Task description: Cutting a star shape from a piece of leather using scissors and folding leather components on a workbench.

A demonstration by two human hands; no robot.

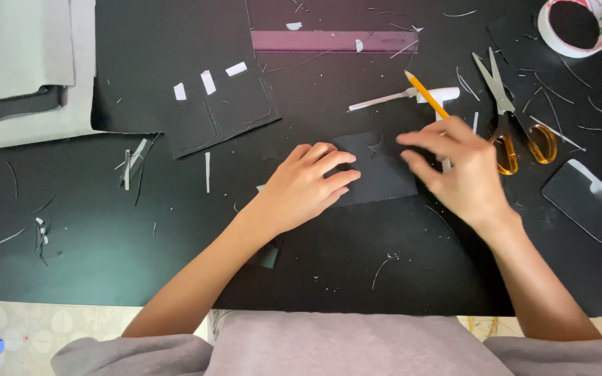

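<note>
Black sheet [175, 237] covers the whole desk, w/ thin white slivers and paper scraps strewn all over it. Small black card [384, 174] lies at centre, a star-shaped hole near its top edge. Left hand [304, 186] rests flat on the card's left part, fingers together, holding nothing. Right hand [458, 167] is at the card's right edge, fingers loosely spread and blurred; can't tell if it grips anything. Pencil [426, 94] pokes out just above the right hand. Scissors [513, 122] w/ orange handles lie just right of it, tape roll [576, 28] top right, ruler [332, 40] top centre. Grey sheets [22, 69] stacked top left. Pale patterned floor [36, 327] shows below the desk edge, bottom left.
</note>
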